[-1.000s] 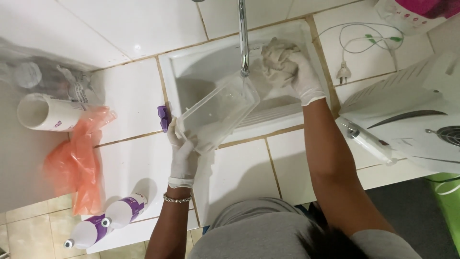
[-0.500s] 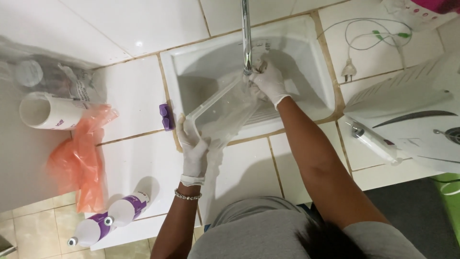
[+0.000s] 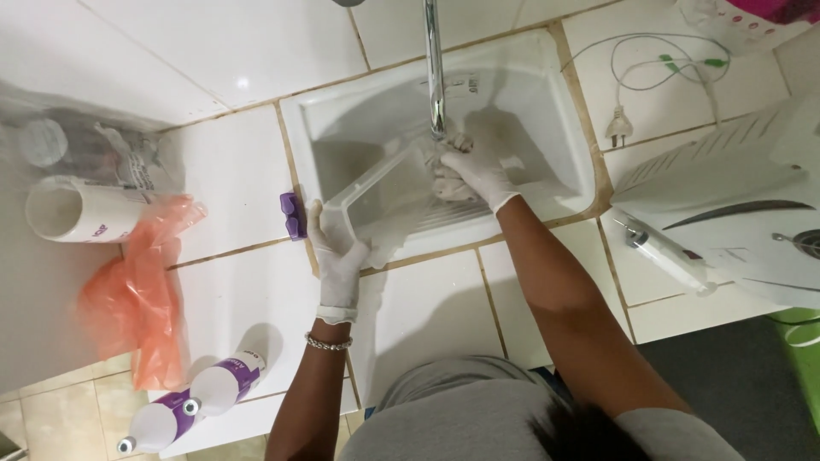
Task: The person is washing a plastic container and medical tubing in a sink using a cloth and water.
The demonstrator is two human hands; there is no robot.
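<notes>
Person is scrubbing a clear tub (image 3: pixel 389 192) at the sink (image 3: pixel 547 94), centre frame
Left hand (image 3: pixel 335 256) is clamping the tub's near corner; right hand (image 3: pixel 478 166) is clenching a rag (image 3: pixel 444 175) under the tap (image 3: pixel 436 68), best pressed firmly inward

White tiled counter with inset sink, seen from above my head.

The tiled counter (image 3: pixel 427 312) fills most of the frame, its grout lines brownish; a white sink (image 3: pixel 559 128) is set into it at upper centre. At left lie a white cylinder (image 3: pixel 81 211) on its side, an orange plastic bag (image 3: pixel 137 299) below it and a crumpled clear bag (image 3: pixel 94 145) above. Two white bottles with purple labels (image 3: pixel 201 397) lie at lower left. A small purple object (image 3: pixel 293 215) sits on the sink's left rim. At upper right lies a white cable with plug (image 3: pixel 617 128); at right, a white appliance (image 3: pixel 735 205) and a clear syringe-like tube (image 3: pixel 666 254).
</notes>
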